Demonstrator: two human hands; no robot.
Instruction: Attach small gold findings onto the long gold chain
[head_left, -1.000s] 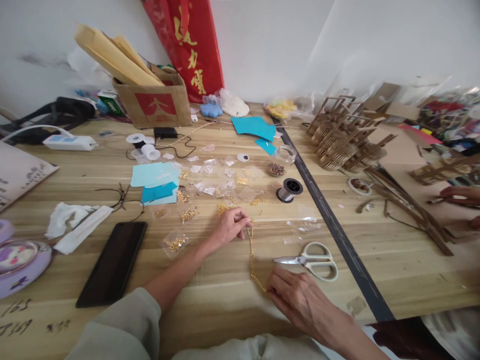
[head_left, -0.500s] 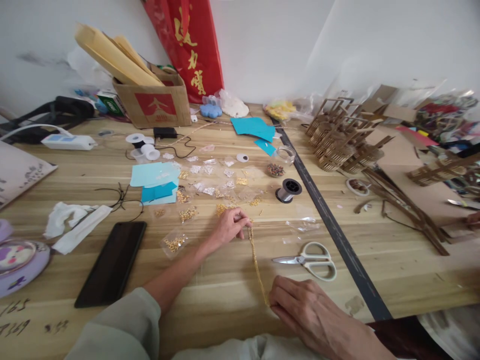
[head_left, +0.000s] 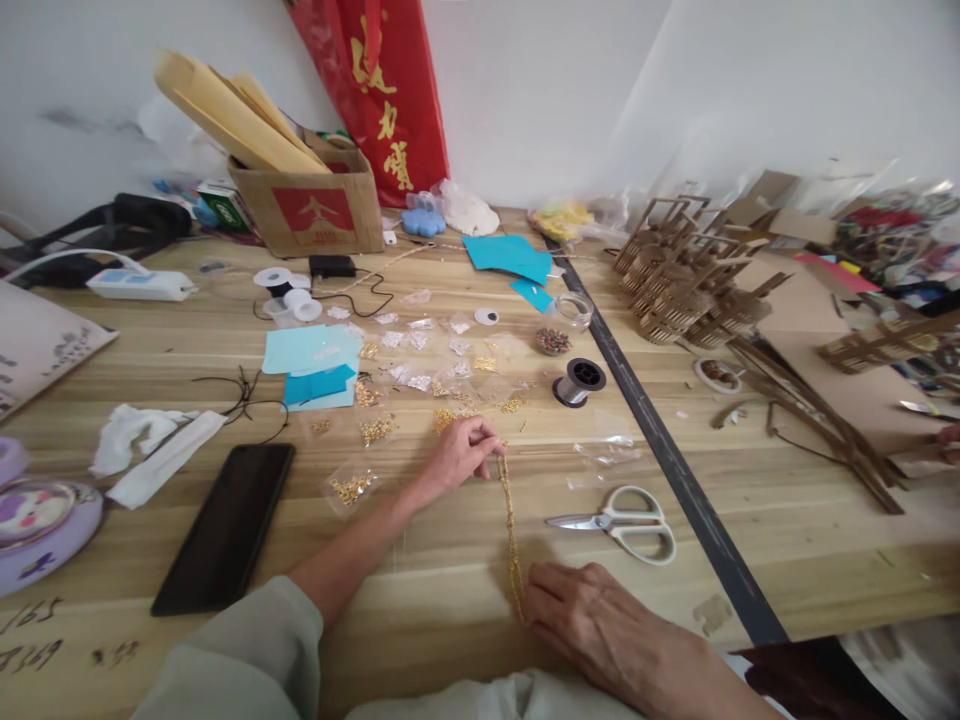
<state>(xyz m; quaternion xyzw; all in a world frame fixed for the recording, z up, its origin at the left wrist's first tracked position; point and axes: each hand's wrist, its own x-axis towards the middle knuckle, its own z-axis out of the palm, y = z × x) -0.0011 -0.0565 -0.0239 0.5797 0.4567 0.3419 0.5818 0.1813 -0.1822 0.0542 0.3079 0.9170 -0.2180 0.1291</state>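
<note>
One gold chain (head_left: 512, 530) is running over the wooden tabletop (head_left: 442, 590) near white-handled scissors (head_left: 636, 518); the left hand (head_left: 462, 452), nearly closed, is pinching its far end, the right hand (head_left: 577, 612) likewise pinching its near end.

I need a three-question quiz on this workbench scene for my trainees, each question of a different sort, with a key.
1. Multiple choice: What runs between the left hand and the right hand?
a) a black cord
b) a gold chain
c) a strip of blue paper

2. True or false: In the picture, the phone lies to the left of the scissors.

3. Short answer: Which of the person's hands is nearer to the scissors?

Key:
1. b
2. True
3. The right hand
</note>
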